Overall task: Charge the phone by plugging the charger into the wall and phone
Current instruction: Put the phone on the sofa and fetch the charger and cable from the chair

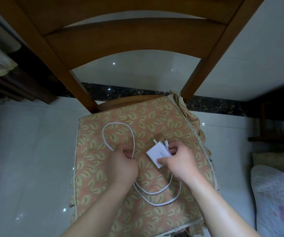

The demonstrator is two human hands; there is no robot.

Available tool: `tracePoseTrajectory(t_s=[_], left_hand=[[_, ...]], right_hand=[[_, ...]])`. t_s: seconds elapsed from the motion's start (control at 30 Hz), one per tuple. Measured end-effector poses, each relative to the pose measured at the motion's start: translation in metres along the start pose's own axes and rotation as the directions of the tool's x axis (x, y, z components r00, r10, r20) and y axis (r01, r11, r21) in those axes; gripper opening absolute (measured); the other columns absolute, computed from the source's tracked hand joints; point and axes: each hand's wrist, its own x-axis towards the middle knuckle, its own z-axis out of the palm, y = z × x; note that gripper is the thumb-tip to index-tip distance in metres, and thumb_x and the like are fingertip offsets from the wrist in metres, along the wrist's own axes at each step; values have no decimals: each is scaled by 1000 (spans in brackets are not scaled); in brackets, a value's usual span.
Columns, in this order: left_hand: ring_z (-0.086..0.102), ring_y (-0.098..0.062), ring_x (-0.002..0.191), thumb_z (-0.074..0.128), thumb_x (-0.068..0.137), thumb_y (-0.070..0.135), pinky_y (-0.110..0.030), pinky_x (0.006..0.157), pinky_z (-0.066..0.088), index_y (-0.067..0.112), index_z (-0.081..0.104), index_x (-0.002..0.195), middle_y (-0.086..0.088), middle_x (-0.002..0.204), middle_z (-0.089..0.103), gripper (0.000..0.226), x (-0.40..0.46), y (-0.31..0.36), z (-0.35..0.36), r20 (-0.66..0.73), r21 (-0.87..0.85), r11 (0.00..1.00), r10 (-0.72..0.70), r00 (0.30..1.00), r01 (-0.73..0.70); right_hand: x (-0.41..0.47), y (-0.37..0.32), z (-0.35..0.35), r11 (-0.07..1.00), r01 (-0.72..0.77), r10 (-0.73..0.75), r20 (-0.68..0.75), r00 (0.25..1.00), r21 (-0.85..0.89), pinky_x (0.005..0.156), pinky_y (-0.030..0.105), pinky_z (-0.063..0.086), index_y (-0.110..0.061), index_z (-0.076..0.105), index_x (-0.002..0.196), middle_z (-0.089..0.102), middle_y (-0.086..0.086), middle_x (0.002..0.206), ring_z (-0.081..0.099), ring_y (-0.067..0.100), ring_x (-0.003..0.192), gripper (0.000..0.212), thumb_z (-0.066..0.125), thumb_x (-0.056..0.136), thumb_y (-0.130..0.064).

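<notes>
Two hands work over the chair cushion (114, 117): the right hand (177, 161) pinches the charger (156, 155), prongs pointing away, while the left hand (122, 165) closes on the cable (103, 134). No phone or socket shows.

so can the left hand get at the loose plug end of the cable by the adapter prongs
Probably yes. The connector tip lies bare on the cushion beside the adapter, but the left hand is pinching the cable, and the right hand is nearer.
</notes>
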Motion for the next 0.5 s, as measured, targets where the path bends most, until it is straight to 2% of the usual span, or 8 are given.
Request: tracePoseTrajectory(t_s=[0.1,0.2,0.27,0.33,0.4,0.43,0.5], left_hand=[[67,-17,71,65,69,2,-30,66,51,29,64,78,9,68,70,28,-4,-3,-2,50,-110,993,-35,998,40],[64,-15,62,63,69,-4,-26,57,45,28,69,74,6,66,69,32,-8,0,-2,110,-204,975,-72,991,94],[60,-16,60,61,70,-9,-26,57,44,24,70,74,3,66,67,34,-10,6,-2,131,-251,960,-92,987,123],[58,-9,57,61,71,-12,-21,54,45,22,69,75,2,66,65,36,-14,15,-4,140,-274,956,-65,988,102],[56,1,50,61,73,-13,-12,49,43,21,69,76,3,66,65,35,-20,29,-6,151,-281,958,-19,988,61],[55,3,49,61,73,-13,-11,49,43,20,69,76,3,66,64,34,-23,36,-6,160,-282,958,-2,987,48],[57,-6,54,62,73,-13,-18,51,45,19,69,78,1,67,63,33,-30,53,-6,189,-283,958,10,982,45]], right_hand=[[-4,2,-2,998,-17,16,13,1000,64,66,28,48,-20,61,99,65,-5,87,64,11,76,49,90,60,-11],[-7,5,-9,989,-55,50,34,998,141,74,32,53,-14,63,101,69,2,92,67,18,81,48,89,61,-7],[-11,9,-17,980,-76,69,46,997,184,70,28,52,-12,64,100,70,3,93,67,18,80,47,89,61,-4],[-15,12,-26,970,-93,84,52,995,225,69,26,51,-11,65,100,70,5,95,67,18,80,47,89,61,-3],[-19,13,-39,958,-103,93,50,994,269,77,32,55,-8,65,100,71,9,97,68,21,83,47,89,60,0],[-21,14,-46,952,-105,95,48,994,287,81,35,56,-7,65,100,71,12,98,68,23,83,47,89,60,2],[-25,13,-62,939,-106,97,46,994,327,85,39,57,-7,64,99,72,14,98,69,25,83,46,88,61,4]])
